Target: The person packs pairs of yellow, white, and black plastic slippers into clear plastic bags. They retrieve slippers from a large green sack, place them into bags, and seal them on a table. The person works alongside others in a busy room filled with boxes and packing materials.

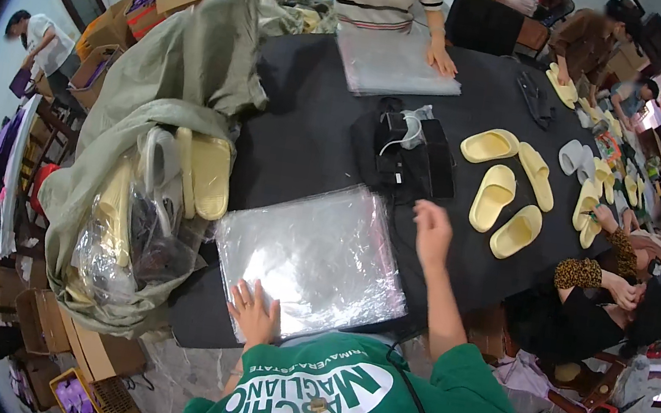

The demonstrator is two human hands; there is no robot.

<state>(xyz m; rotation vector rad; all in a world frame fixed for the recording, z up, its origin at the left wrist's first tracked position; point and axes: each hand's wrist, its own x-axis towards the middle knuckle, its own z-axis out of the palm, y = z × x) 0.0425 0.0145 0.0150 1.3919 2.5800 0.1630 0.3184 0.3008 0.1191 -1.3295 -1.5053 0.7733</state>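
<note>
My left hand [253,315] lies with fingers spread on the near left corner of a stack of clear plastic bags [320,248], flat on the black-covered table [296,124]. My right hand [432,237] is beyond the stack's right edge, its fingers curled in, with nothing visible in them. Just past it sit a black box-like object [438,159] and black cloth with a white cord [396,141]. To the right lie several pale yellow slippers [492,198].
An open grey-green sack [171,72] on the left holds yellow and grey slippers [209,176], some in clear plastic. Across the table, a person's hand [442,56] rests on another stack of clear bags [381,65]. Other people handle slippers along the right side.
</note>
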